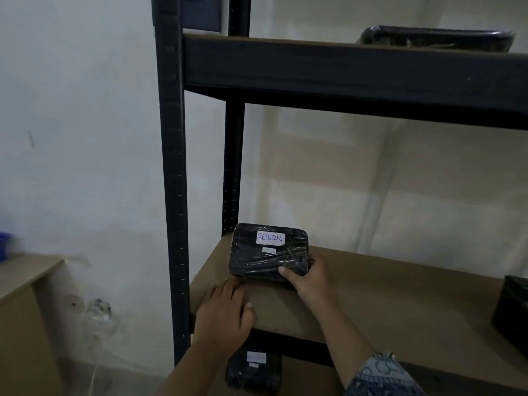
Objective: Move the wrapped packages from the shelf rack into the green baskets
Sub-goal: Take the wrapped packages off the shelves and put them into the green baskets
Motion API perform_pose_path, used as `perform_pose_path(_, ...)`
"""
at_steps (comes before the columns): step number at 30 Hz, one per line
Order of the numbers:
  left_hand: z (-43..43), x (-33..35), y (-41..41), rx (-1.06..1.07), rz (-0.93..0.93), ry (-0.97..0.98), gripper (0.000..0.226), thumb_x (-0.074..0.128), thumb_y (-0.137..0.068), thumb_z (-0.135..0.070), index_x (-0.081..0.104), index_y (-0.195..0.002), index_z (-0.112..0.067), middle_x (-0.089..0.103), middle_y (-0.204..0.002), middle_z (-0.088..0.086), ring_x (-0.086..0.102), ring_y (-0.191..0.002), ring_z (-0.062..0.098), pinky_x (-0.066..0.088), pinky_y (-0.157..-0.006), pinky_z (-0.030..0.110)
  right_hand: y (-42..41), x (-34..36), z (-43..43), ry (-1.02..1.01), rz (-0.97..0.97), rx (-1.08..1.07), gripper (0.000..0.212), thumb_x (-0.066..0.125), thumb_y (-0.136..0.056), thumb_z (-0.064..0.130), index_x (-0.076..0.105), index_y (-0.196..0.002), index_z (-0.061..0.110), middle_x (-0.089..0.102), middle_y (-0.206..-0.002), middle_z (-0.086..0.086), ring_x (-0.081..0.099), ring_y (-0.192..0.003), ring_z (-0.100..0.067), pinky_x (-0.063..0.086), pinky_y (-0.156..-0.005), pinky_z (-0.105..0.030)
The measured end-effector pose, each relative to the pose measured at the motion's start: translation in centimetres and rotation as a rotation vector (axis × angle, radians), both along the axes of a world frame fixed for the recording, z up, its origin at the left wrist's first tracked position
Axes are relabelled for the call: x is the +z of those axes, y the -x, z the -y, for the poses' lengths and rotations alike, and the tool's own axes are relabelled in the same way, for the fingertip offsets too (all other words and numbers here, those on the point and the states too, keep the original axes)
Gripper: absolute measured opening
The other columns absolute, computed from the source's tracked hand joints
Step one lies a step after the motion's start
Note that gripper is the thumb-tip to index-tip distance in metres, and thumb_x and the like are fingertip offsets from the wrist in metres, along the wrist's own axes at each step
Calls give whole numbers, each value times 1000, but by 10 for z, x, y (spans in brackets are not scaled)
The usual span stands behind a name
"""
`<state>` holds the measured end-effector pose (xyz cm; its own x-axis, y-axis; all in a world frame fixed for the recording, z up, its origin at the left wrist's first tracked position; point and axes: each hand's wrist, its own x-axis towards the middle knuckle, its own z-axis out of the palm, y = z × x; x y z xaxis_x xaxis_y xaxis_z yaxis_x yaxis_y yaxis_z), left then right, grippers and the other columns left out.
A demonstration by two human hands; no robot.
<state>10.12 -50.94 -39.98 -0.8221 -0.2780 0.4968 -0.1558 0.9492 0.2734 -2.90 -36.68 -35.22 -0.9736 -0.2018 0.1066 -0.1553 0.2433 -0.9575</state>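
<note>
A black package wrapped in clear film, with a white label reading RETURN (268, 251), lies at the left end of the rack's middle shelf board (385, 304). My right hand (307, 277) grips its near right corner, thumb on top. My left hand (225, 312) rests flat on the shelf's front edge, just in front of the package, fingers spread and holding nothing. Another wrapped package (254, 371) lies on the shelf below, partly hidden by my left arm. No green basket is in view.
A further wrapped package (434, 38) lies on the upper shelf, and a dark wrapped one (511, 310) sits at the right edge of the middle shelf. The rack's black upright post (171, 172) stands left. A brown desk corner (25, 275) is at lower left.
</note>
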Motion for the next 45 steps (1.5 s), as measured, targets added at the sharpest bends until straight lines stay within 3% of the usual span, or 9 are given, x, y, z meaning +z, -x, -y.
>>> perform_pose_path(8,2,-1,1,-2,14,25,42,39,-82,-37,67,-99,-11,67,-104,7,64,-94,25,55,-73,39,-3,10,-3,1,-19,11,68,78,-77,18,42,-133,6,59,-126,-9,57,-115,-23,43,-88,-24)
perform_pose_path(14,0,-4,0,22,68,58,61,23,-87,-43,57,-122,-5,60,-123,14,53,-118,30,43,-97,48,-19,18,-44,-28,32,-30,38,60,-92,21,50,-126,7,60,-123,-11,57,-106,-23,39,-82,-22)
perform_pose_path(20,-35,9,-11,35,76,139,56,27,-90,-40,61,-113,-3,66,-112,16,58,-111,34,46,-91,54,-43,22,-121,10,86,-103,38,56,-95,21,45,-130,11,58,-124,-9,54,-113,-24,41,-93,-31)
perform_pose_path(25,-105,2,-24,-69,57,170,66,10,-95,-45,57,-122,-6,61,-122,11,52,-119,30,41,-99,50,-75,26,-200,45,75,-129,19,51,-97,22,44,-114,20,52,-106,1,49,-101,-15,40,-88,-28)
perform_pose_path(27,-140,-5,-28,-114,57,188,61,18,-94,-44,57,-123,-8,61,-123,8,52,-119,27,41,-99,47,-89,22,-233,64,66,-153,16,51,-97,21,42,-111,21,53,-109,-1,50,-101,-16,40,-86,-28)
perform_pose_path(29,-177,-8,-31,-147,81,198,55,29,-89,-42,60,-121,-9,63,-121,7,55,-116,25,44,-95,45,-104,15,-267,55,46,-199,25,51,-97,21,44,-121,17,55,-115,-5,53,-110,-22,41,-88,-29)
perform_pose_path(33,-253,-17,-38,-217,119,187,54,33,-84,-40,63,-117,-10,66,-117,5,60,-111,24,51,-86,44,-130,-2,-342,31,79,-276,48,50,-98,24,34,-143,17,53,-132,-7,50,-123,-27,41,-101,-36)
perform_pose_path(39,-366,-37,-58,-336,143,142,55,33,-84,-43,57,-126,-17,61,-125,1,55,-117,20,46,-95,41,-167,-27,-460,-2,64,-392,43,51,-97,20,40,-137,13,55,-112,-4,51,-102,-20,36,-84,-24)
perform_pose_path(45,-474,-43,-68,-487,138,39,53,39,-88,-39,43,-137,-20,48,-138,0,42,-129,18,31,-109,37,-188,-51,-567,-33,54,-525,38,54,-95,17,44,-131,9,59,-125,-16,55,-115,-28,36,-85,-26)
